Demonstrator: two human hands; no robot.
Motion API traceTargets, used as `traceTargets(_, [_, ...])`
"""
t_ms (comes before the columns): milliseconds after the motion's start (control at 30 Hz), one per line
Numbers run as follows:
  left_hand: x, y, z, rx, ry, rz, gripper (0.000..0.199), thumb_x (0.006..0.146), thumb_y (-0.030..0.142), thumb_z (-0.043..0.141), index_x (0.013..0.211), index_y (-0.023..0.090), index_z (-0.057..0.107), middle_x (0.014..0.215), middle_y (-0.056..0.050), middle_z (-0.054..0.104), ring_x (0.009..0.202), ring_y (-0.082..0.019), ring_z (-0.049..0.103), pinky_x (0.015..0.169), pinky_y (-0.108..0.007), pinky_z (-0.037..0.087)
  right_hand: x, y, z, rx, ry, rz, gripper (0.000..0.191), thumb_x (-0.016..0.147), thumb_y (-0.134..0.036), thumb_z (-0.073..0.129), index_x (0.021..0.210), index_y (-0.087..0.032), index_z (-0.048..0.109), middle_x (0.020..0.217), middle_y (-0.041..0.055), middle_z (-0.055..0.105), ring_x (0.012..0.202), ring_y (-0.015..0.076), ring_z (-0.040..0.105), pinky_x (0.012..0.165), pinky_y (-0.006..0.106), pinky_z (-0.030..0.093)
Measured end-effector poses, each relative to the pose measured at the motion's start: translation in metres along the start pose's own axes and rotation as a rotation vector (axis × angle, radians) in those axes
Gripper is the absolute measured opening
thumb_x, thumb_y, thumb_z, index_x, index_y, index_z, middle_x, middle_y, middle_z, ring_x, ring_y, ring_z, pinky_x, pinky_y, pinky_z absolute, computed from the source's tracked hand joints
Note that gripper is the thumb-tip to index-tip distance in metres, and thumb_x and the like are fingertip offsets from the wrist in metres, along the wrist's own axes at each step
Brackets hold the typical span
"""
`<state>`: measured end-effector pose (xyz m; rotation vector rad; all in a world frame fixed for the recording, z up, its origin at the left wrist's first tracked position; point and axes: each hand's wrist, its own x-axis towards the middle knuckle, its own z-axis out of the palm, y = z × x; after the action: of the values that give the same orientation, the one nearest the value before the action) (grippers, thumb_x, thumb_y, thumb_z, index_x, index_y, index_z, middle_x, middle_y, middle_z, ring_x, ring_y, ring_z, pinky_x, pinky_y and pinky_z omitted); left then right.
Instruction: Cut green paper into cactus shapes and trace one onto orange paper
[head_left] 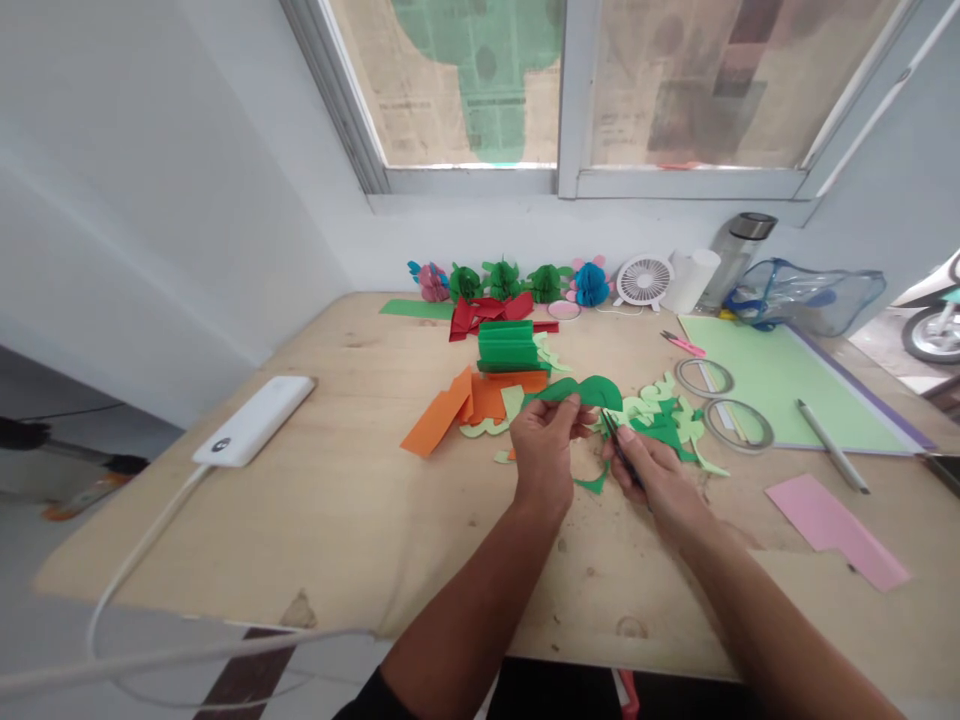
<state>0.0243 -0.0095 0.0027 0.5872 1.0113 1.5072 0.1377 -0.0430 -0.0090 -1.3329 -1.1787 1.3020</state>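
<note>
My left hand [547, 440] pinches a dark green paper piece [589, 393] with a scalloped edge, held above the table. In my right hand [656, 470] is a pair of dark scissors [628, 455], fingers wrapped round the handles. The blades point up at the right end of the green paper; whether they touch it I cannot tell. Below the hands lies a curved green offcut [596, 482]. Light and dark green scraps [664, 425] are heaped just right of the scissors. Behind my left hand are orange paper strips [439, 412] and folded green paper [507, 345].
Red folded paper [491, 315] and several paper honeycomb figures [504, 282] line the wall, beside a small white fan [645, 281]. Tape rolls [739, 425], pink scissors [684, 343], a pen [832, 445] and pink paper [836, 530] lie right. A white power bank [255, 420] sits left.
</note>
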Motion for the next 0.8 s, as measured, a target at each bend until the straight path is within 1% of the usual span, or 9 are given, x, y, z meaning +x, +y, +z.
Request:
traceTargets(167, [-0.006,-0.004,0.004,-0.032,-0.015,-0.055,0.020,0.066,0.028,0.073,0.068,0.013,0.059,0.059,-0.003,0.067,0.054,-0.013,0.063,0.056,-0.024,0.049,0.001,0.002,0.003,0.035,0.042,-0.050,0.052,0.076,-0.071,0.052,0.065,-0.020,0.054,0.045,-0.0053,0.037,0.039,0.0090,0.027,0.039,0.025,0.018])
traceTargets(400, [-0.010,-0.007,0.007,-0.083,-0.020,-0.083,0.021,0.064,0.025,0.074,0.069,0.012,0.058,0.060,-0.002,0.066,0.055,-0.014,0.065,0.054,-0.024,0.050,0.003,0.007,0.004,0.070,0.079,-0.081,0.051,0.077,-0.069,0.053,0.066,-0.019,0.054,0.044,-0.0059,0.037,0.039,0.0082,0.026,0.040,0.025,0.016])
traceTargets(633, [-0.012,-0.007,0.008,-0.082,0.009,-0.083,0.018,0.067,0.025,0.072,0.069,0.013,0.058,0.060,-0.003,0.066,0.059,-0.016,0.067,0.059,-0.026,0.052,0.003,0.011,0.008,0.123,0.084,-0.061,0.047,0.078,-0.066,0.055,0.069,-0.020,0.054,0.045,-0.0069,0.036,0.039,0.0080,0.023,0.040,0.026,0.014])
traceTargets(800, [-0.013,-0.005,0.008,-0.083,0.013,-0.091,0.017,0.069,0.025,0.071,0.067,0.014,0.057,0.058,-0.003,0.065,0.058,-0.016,0.067,0.058,-0.026,0.053,0.003,0.010,0.009,0.125,0.088,-0.058,0.047,0.078,-0.066,0.055,0.072,-0.020,0.055,0.044,-0.0070,0.036,0.038,0.0078,0.023,0.039,0.026,0.014])
